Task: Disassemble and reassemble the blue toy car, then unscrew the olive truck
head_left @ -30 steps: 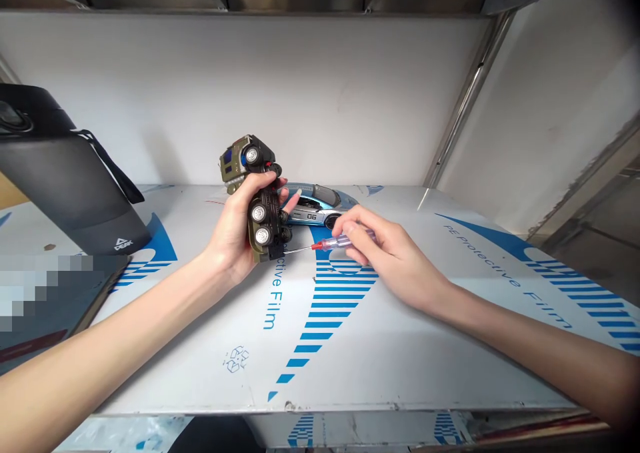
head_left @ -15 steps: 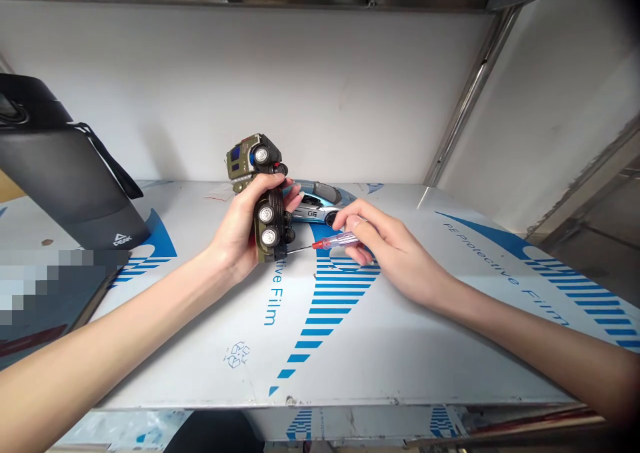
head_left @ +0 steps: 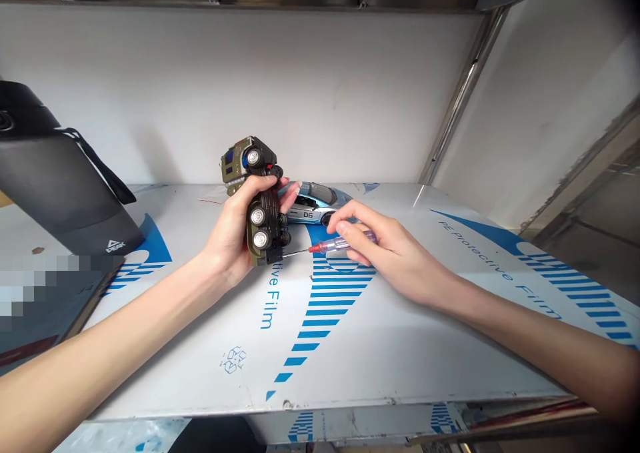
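- Far left: black bottle (head_left: 60,179) with a dangling dark strap (head_left: 103,166) and a white PEAK mark, standing near the back-left corner of the bench (head_left: 165,366). The bench top is covered in blue-printed protective film.
- Left edge, in front of the bottle: a dark object (head_left: 35,286), pixelated and too blurred to identify.
- Centre left: left hand (head_left: 230,229), wrapped around a toy military truck (head_left: 263,199) and holding it up off the bench. The olive body and black chassis are turned so that the wheels face the viewer. The fingers (head_left: 263,185) curl across the chassis at mid-length, leaving both truck ends exposed.
- Centre, behind the truck: blue-and-silver toy car (head_left: 313,203), numbered 06, near the back edge of the bench. The left hand and truck partly block its left end.
- Centre right: slim screwdriver (head_left: 340,243) with a translucent purple handle and red collar, its thin shaft pointing left. The tip ends just beside the truck's lower end; contact cannot be told.
- Right of centre: right hand (head_left: 390,253), above the bench, pinching the screwdriver handle between its fingers (head_left: 345,229), close together.
- Far right: metal upright (head_left: 463,93) at the back-right corner of the bench, against a white wall panel (head_left: 530,113).
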Motion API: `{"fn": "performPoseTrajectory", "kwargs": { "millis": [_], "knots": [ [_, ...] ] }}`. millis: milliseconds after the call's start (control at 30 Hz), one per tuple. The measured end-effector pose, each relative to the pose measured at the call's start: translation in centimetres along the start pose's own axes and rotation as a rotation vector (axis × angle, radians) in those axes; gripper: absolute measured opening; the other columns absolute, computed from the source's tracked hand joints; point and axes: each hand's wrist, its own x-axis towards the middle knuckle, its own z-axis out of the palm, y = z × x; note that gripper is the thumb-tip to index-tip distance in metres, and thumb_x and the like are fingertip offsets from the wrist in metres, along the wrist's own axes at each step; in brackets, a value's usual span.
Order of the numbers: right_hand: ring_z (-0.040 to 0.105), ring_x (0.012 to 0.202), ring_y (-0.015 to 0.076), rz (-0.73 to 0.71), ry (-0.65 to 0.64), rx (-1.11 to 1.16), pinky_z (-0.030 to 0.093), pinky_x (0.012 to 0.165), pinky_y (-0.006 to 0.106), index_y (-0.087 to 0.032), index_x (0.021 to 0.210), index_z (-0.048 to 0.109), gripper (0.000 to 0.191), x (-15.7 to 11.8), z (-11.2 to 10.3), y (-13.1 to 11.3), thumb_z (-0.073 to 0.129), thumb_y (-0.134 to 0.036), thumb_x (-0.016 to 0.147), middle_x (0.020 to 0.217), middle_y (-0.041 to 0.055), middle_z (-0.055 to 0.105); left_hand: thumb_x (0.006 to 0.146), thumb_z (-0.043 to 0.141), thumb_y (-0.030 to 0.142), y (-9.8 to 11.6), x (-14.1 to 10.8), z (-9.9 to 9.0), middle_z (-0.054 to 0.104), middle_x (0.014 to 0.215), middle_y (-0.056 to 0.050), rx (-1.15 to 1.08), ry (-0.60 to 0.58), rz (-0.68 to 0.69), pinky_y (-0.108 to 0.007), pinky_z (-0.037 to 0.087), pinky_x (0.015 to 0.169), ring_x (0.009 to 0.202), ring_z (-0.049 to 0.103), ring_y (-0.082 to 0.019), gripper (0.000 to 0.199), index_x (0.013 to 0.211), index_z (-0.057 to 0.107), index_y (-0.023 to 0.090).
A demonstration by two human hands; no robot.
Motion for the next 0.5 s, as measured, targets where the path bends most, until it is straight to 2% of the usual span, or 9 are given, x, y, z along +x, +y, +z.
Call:
{"fn": "performPoseTrajectory", "kwargs": {
  "millis": [133,267,333,367,433,500],
  "knots": [
    [0.060,0.085,0.0156,-0.103,-0.056,-0.085,0.045,0.073,0.031,-0.028,0.114,0.059,0.009,-0.02,-0.29,0.00,0.055,-0.036,0.110,0.098,-0.0007,0.065,0.087,0.077,0.017,-0.10,0.00,0.00,0.076,0.104,-0.009,-0.006,-0.021,0.003,-0.019,0.063,0.088,0.084,0.076,-0.013,0.014,0.099,0.073,0.010],
    [0.064,0.097,0.0161,-0.211,-0.077,-0.065,0.050,0.086,0.030,-0.027,0.113,0.060,0.007,-0.15,-0.64,-0.24,0.061,-0.026,0.106,0.112,0.0010,0.066,0.088,0.075,0.017,0.00,-0.05,0.05,0.074,0.098,-0.005,0.000,-0.013,-0.022,-0.018,0.063,0.084,0.077,0.073,-0.011,0.017,0.103,0.073,0.010],
    [0.065,0.103,0.0169,-0.215,-0.078,-0.050,0.050,0.091,0.031,-0.027,0.114,0.061,0.012,-0.16,-0.62,-0.30,0.063,-0.023,0.104,0.118,0.0019,0.066,0.088,0.075,0.016,-0.03,-0.01,-0.06,0.073,0.097,-0.004,0.007,-0.003,-0.023,-0.017,0.063,0.081,0.075,0.072,-0.010,0.018,0.105,0.073,0.010],
    [0.064,0.100,0.0168,-0.192,-0.073,-0.036,0.050,0.088,0.031,-0.027,0.116,0.061,0.011,-0.14,-0.56,-0.26,0.062,-0.024,0.105,0.114,0.0018,0.066,0.087,0.076,0.017,-0.07,0.04,-0.15,0.073,0.096,-0.003,0.008,-0.006,-0.027,-0.017,0.062,0.078,0.074,0.072,-0.010,0.019,0.105,0.073,0.010],
    [0.060,0.082,0.0152,-0.104,-0.059,0.021,0.047,0.075,0.031,-0.028,0.117,0.061,0.011,-0.06,-0.40,-0.04,0.054,-0.033,0.111,0.091,-0.0011,0.063,0.085,0.078,0.019,-0.14,0.16,-0.36,0.071,0.093,-0.002,0.011,-0.034,-0.045,-0.016,0.062,0.074,0.073,0.071,-0.010,0.020,0.104,0.074,0.011],
    [0.049,0.065,0.0133,-0.023,-0.045,0.088,0.040,0.064,0.030,-0.027,0.114,0.061,0.023,0.04,-0.25,0.30,0.046,-0.044,0.114,0.070,-0.0055,0.050,0.084,0.080,0.021,-0.14,0.21,-0.46,0.071,0.091,-0.001,0.015,-0.058,-0.055,-0.017,0.061,0.071,0.072,0.069,-0.009,0.021,0.102,0.074,0.013]
  ]
}}
